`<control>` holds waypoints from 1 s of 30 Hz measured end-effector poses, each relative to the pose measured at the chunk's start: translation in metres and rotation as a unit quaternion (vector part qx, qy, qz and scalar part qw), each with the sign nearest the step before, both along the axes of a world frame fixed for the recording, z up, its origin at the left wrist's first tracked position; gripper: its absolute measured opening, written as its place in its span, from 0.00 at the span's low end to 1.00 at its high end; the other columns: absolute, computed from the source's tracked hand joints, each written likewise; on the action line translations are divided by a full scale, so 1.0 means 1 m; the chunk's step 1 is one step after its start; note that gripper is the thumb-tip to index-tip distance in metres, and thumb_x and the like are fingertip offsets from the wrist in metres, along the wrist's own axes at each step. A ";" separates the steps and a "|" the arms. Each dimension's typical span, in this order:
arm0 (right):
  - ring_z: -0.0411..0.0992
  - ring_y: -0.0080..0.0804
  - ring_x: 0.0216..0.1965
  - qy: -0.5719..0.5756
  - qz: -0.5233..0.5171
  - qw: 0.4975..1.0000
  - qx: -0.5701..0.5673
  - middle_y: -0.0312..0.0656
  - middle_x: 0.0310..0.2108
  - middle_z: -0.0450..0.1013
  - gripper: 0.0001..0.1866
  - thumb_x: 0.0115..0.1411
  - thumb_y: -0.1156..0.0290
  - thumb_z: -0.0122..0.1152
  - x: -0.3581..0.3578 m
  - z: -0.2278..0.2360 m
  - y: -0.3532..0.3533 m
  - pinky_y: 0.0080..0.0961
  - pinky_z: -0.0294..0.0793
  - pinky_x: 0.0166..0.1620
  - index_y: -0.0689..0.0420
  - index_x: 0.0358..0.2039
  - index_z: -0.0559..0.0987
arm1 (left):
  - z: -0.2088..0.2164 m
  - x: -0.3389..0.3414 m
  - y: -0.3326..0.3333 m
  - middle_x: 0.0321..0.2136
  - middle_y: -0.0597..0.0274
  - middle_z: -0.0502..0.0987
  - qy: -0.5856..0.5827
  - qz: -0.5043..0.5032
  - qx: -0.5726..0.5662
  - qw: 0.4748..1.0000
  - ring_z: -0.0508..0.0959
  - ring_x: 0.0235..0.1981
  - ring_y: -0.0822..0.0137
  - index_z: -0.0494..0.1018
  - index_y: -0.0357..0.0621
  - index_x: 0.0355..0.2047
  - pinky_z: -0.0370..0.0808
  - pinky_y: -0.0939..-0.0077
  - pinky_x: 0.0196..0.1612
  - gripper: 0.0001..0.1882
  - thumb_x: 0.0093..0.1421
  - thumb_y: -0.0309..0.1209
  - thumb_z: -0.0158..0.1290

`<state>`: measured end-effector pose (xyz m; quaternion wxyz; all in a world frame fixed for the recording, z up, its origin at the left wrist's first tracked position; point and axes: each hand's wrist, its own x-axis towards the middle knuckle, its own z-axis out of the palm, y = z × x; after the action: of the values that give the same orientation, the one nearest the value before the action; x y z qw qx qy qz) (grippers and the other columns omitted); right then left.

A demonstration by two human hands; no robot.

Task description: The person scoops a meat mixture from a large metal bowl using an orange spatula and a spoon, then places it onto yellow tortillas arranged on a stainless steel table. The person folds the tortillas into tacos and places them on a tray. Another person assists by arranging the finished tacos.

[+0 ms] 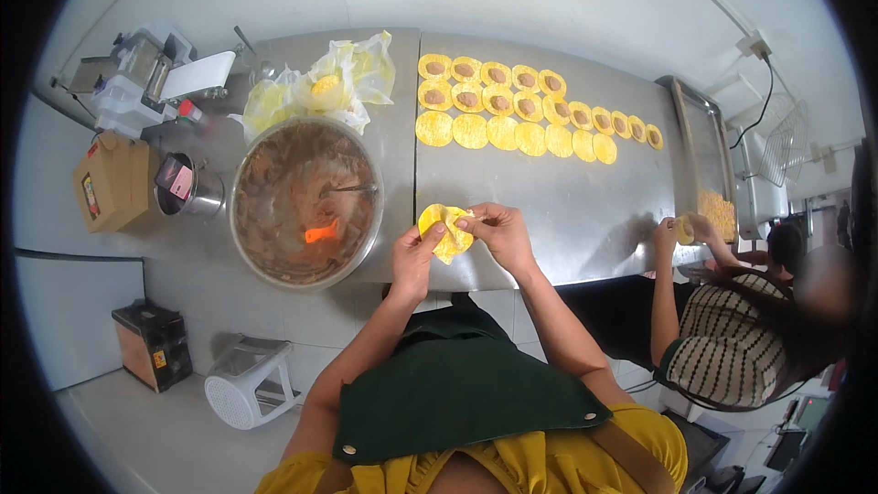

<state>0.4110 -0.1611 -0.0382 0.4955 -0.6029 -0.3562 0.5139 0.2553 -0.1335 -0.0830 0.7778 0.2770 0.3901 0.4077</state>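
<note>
Just past the front edge of the steel table, I hold a yellow dough wrapper [437,217] between both hands. My left hand [413,261] pinches its lower left part, thumb on top. The fingertips of my right hand [501,233] grip its right edge. The wrapper looks creased or folded; whether it has filling inside I cannot tell. Beyond my hands lie rows of flat yellow wrappers. Those in the two far rows carry brown filling [497,75], while the nearest row holds bare wrappers [470,131].
Left of my hands stands a big metal bowl [377,238] of brown filling with an orange-handled tool [320,233]. Behind it lies crumpled plastic wrap [370,69]. A metal pot [203,194] and a cardboard box [114,183] are farther left. At right, a co-worker [732,343] handles a wrapper near a tray [718,160].
</note>
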 end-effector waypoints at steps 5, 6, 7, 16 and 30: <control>0.71 0.27 0.37 -0.180 0.023 0.983 -0.007 0.40 0.33 0.75 0.15 0.54 0.64 0.65 0.000 -0.022 0.008 0.23 0.68 0.39 0.61 0.37 0.79 | -0.003 -0.019 -0.011 0.33 0.64 0.77 0.024 -0.019 0.011 0.999 0.75 0.34 0.77 0.74 0.34 0.40 0.71 0.81 0.39 0.11 0.61 0.30 0.54; 0.70 0.32 0.41 -0.287 0.000 0.957 0.035 0.42 0.38 0.74 0.18 0.54 0.61 0.64 0.006 -0.035 0.020 0.27 0.67 0.44 0.59 0.41 0.78 | -0.002 -0.025 -0.014 0.33 0.64 0.77 0.033 -0.029 0.010 0.999 0.75 0.33 0.77 0.74 0.34 0.40 0.71 0.81 0.39 0.11 0.61 0.30 0.54; 0.69 0.36 0.46 -0.389 -0.021 0.918 0.073 0.44 0.43 0.73 0.21 0.54 0.57 0.64 0.008 -0.047 0.032 0.31 0.66 0.48 0.57 0.44 0.78 | 0.000 -0.034 -0.019 0.33 0.64 0.77 0.044 -0.038 0.006 0.998 0.75 0.33 0.77 0.74 0.34 0.40 0.71 0.80 0.38 0.11 0.61 0.29 0.54; 0.54 0.46 0.60 -0.635 0.031 0.770 -0.065 0.44 0.59 0.59 0.30 0.57 0.44 0.51 -0.001 -0.080 0.107 0.50 0.49 0.60 0.44 0.57 0.67 | 0.007 -0.059 -0.042 0.32 0.63 0.78 0.118 -0.032 0.025 0.992 0.76 0.32 0.75 0.74 0.34 0.40 0.72 0.80 0.36 0.10 0.61 0.28 0.53; 0.56 0.44 0.59 -0.618 -0.083 0.773 -0.114 0.46 0.55 0.63 0.29 0.56 0.45 0.54 0.118 -0.085 0.056 0.49 0.52 0.57 0.47 0.55 0.71 | 0.004 0.002 -0.038 0.36 0.61 0.77 0.108 -0.069 0.040 0.991 0.76 0.34 0.72 0.73 0.32 0.41 0.72 0.76 0.40 0.10 0.61 0.26 0.50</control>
<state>0.5293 -0.1055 -0.1235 0.1367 -0.8698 -0.4735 0.0243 0.2573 -0.1720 -0.0790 0.7457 0.3763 0.4350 0.3363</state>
